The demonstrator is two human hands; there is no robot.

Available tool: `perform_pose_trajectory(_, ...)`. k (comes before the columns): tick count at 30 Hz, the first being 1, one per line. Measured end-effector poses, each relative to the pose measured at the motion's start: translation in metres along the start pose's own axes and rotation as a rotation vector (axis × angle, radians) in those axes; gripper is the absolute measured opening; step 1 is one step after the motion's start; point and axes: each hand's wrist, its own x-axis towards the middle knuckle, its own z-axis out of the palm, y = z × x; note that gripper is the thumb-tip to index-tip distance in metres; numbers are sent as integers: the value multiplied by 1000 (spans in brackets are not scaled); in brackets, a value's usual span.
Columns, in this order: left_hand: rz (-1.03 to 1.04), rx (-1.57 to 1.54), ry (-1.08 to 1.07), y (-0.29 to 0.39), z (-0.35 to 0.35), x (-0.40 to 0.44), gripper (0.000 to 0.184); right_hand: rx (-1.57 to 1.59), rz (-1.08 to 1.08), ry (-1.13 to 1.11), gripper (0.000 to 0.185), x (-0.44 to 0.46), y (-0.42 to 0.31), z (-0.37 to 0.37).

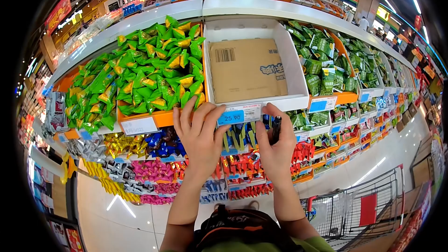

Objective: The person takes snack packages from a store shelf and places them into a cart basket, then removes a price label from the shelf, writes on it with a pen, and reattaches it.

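Both hands are at the front lip of a white display tray (298, 84). My left hand (199, 135) reaches over the lip, its thumb and forefinger closed at the left end of a price tag (238, 115) marked 25.90. At the tag's right end is my right hand (276, 147), its thumb and forefinger by the edge. A small black object (276, 128), possibly a pen, is tucked in the right hand's curled fingers; most of it is hidden. Inside the tray lies a flat piece of brown cardboard (247, 70) with printing on it.
Green triangular packets (154, 65) fill the orange-edged bin on the left. Dark green packets (322, 60) are heaped to the right. Lower shelves hold colourful wrapped sweets (154, 170). A shopping cart (364, 210) stands at the lower right, and a black bag (242, 228) hangs at my waist.
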Motion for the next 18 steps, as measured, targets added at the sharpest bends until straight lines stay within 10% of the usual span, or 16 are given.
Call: perform_pose_trajectory(18, 51, -17, 49, 1, -1, -8, 27, -199, -318, 30, 19, 1, 8, 3)
